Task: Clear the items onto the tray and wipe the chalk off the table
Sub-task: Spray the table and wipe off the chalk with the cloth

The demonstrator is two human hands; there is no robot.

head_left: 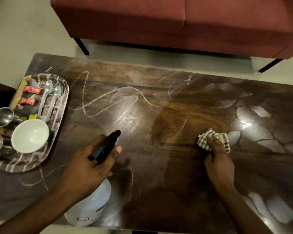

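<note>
Left hand (90,161) with fingers curled round a spray bottle (91,206) lower centre, right hand (217,159) with fingers clamped on a checked cloth (215,140) against the chalk-marked worktop (159,102), loaded tray (61,105) at left

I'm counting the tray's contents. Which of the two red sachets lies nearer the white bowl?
The lower red sachet, closer to the viewer; the upper red sachet sits farther up the tray from the white bowl.

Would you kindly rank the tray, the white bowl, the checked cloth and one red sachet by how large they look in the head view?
1. tray
2. white bowl
3. checked cloth, bunched and partly hidden under the right hand, so judged by its visible part
4. red sachet
</note>
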